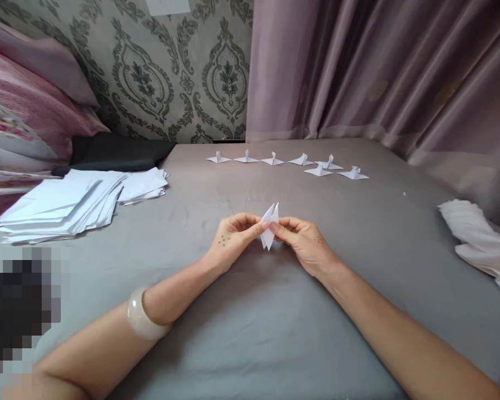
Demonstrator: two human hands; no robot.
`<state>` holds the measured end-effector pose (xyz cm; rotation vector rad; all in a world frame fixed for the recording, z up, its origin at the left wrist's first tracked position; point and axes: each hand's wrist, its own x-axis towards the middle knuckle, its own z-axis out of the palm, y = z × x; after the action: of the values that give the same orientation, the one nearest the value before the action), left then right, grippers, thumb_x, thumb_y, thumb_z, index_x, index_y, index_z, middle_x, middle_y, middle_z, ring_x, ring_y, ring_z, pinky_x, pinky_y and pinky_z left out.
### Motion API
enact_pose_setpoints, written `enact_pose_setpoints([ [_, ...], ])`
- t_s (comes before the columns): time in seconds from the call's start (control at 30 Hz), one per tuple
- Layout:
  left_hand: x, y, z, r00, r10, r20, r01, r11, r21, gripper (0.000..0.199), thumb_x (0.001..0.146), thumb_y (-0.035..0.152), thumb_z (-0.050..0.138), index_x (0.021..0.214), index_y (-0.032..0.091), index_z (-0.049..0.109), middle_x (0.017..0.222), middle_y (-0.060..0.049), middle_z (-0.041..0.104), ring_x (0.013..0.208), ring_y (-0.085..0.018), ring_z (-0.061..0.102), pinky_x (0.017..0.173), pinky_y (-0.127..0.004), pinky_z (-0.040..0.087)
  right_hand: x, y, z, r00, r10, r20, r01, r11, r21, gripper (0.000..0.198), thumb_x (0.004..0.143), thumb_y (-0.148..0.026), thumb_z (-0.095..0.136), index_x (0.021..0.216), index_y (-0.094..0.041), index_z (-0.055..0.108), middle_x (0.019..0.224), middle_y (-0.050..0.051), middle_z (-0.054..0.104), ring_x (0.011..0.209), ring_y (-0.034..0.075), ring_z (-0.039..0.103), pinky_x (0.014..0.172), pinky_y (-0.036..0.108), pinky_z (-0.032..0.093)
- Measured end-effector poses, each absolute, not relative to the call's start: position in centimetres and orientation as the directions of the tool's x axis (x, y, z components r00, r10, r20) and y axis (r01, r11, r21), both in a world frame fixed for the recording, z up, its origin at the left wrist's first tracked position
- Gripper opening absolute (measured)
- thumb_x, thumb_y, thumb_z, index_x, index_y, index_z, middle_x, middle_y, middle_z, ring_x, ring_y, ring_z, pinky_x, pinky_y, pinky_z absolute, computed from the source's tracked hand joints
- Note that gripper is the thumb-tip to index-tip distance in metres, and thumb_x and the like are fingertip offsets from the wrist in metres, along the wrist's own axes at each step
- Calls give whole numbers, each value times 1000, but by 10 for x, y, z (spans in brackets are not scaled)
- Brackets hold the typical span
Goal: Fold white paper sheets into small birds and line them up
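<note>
Between my two hands, a folded white paper crane [269, 236] is held above the grey cloth, with two narrow points up and two points down. My left hand [235, 236] pinches its left side, thumb toward me and fingers curled behind. From the other side my right hand [306, 239] pinches it the same way, and the thumbs nearly meet at its middle. Fingertips behind the paper are hidden. Beyond my hands, several finished-looking paper cranes [272, 159] with spread wings stand in a loose row.
Stacks of white paper sheets [62, 203] lie at the left, before a black folded item [116, 151]. White crumpled fabric [479, 239] lies at the right edge. Purple curtains [316, 66] hang behind the grey surface [250, 333]. A pixelated patch covers the lower left.
</note>
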<state>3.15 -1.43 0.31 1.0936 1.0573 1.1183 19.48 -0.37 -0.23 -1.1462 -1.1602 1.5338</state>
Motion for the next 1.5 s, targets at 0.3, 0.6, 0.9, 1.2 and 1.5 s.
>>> enact_pose_setpoints([
  [0.3,29,-11,1,175,974,-144,-198,178,964,22,71,36,77,73,15,70,71,-2,70,63,-12,60,64,-24,45,198,-2,-4,-266,946,-185,-127,-224,-966,28,66,-46,78,77,-20,74,77,3,71,75,16,61,76,32,47],
  [0.6,26,-9,-1,165,976,-141,-116,162,980,24,71,38,76,76,15,74,73,-4,69,62,-11,57,55,-22,45,198,-3,-5,-196,963,-184,-93,-205,-974,27,63,-43,80,73,-20,71,76,1,70,71,13,61,72,29,45],
  [0.9,31,-11,-5,253,944,-211,-369,296,881,20,71,31,78,78,14,71,81,-3,67,74,-11,62,77,-26,54,192,-5,-7,-123,992,0,106,14,-994,25,66,-40,76,72,-19,62,71,1,64,65,14,57,64,30,45],
  [1.2,30,-16,-1,169,985,-25,-155,52,987,22,77,36,72,87,17,72,88,-4,71,87,-17,64,87,-30,49,194,-11,6,-142,966,218,167,240,-956,13,75,-31,68,85,-22,65,85,3,66,77,17,60,73,33,47],
  [1.5,30,-18,1,155,988,-19,-40,26,999,23,75,37,73,88,18,75,87,-5,74,85,-19,65,80,-30,50,197,-9,5,-121,958,261,138,277,-951,13,78,-36,70,71,-24,71,80,3,68,76,18,61,71,33,47],
])
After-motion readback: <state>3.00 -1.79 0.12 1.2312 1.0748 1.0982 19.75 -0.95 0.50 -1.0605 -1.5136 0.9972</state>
